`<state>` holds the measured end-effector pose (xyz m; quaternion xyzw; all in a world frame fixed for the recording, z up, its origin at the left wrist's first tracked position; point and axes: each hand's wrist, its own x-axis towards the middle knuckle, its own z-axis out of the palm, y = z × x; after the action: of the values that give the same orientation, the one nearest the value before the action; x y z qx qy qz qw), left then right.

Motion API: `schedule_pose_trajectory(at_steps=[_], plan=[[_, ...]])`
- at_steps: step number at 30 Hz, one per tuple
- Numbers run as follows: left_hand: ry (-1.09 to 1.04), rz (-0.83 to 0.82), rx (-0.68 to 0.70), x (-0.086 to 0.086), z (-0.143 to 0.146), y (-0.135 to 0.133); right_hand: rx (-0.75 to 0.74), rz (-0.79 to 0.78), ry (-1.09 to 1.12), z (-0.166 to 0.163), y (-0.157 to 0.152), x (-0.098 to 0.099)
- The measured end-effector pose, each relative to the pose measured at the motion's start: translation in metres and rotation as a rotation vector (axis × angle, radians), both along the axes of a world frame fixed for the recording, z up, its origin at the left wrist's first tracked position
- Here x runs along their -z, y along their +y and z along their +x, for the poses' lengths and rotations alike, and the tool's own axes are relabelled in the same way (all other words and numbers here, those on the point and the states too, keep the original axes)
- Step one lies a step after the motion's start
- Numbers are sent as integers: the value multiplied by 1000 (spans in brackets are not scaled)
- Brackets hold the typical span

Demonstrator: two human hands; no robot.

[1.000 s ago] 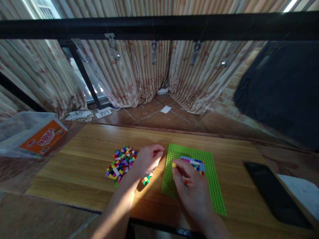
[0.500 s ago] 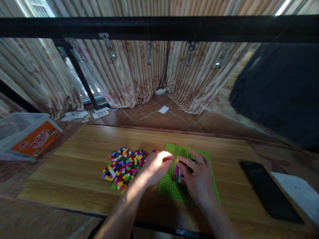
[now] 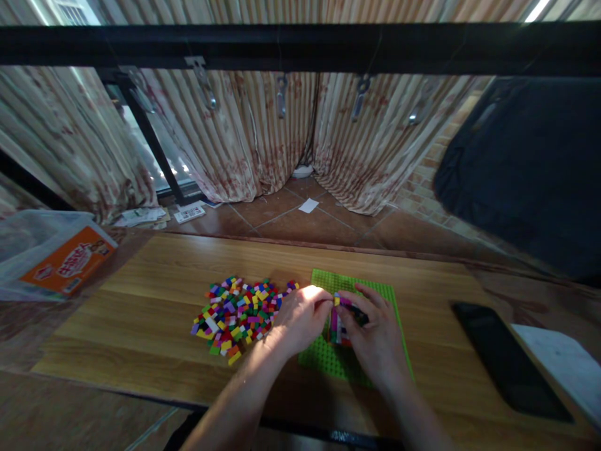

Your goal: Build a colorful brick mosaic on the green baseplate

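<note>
A green studded baseplate [image 3: 323, 360] lies on the wooden table [image 3: 154, 275], with a small patch of colored bricks [image 3: 337, 327] built on it. A pile of loose colored bricks [image 3: 237, 312] lies just left of the plate. My left hand [image 3: 300, 318] rests at the plate's left edge, fingers curled and pinched toward the built patch. My right hand [image 3: 373, 338] covers the middle of the plate, its thumb and fingers pinched at the top of the patch, meeting my left fingertips. What either pinch holds is too small to make out.
A black phone [image 3: 504, 360] lies at the right beside a white sheet [image 3: 563, 363]. An orange box in a clear bag [image 3: 66, 260] sits at the far left. A black bar [image 3: 300, 47] crosses overhead; curtains and a tiled floor lie beyond.
My left hand left the brick pile and moved right to the plate. My right hand shifted up over the built patch, and both hands' fingertips came together there.
</note>
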<state>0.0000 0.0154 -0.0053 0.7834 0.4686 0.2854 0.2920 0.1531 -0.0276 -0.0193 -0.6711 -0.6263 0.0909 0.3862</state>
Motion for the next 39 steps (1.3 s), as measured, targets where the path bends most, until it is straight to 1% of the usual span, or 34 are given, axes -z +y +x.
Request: schedule_pose_trajectory(at_steps=[10, 21, 29, 34, 39], plan=[[-11, -54, -89, -1, 9, 1, -16, 17, -13, 1, 1, 1], [-18, -163, -122, 0, 13, 3, -42, 77, -23, -2, -3, -2], [-28, -142, -129, -2, 13, 0, -103, 152, -203, -2, -5, 3], [-25, -119, -124, -2, 14, -1, -119, 170, -230, -4, -5, 4], [-28, -88, -116, 1, 12, -2, -128, 188, -213, -4, -5, 8]])
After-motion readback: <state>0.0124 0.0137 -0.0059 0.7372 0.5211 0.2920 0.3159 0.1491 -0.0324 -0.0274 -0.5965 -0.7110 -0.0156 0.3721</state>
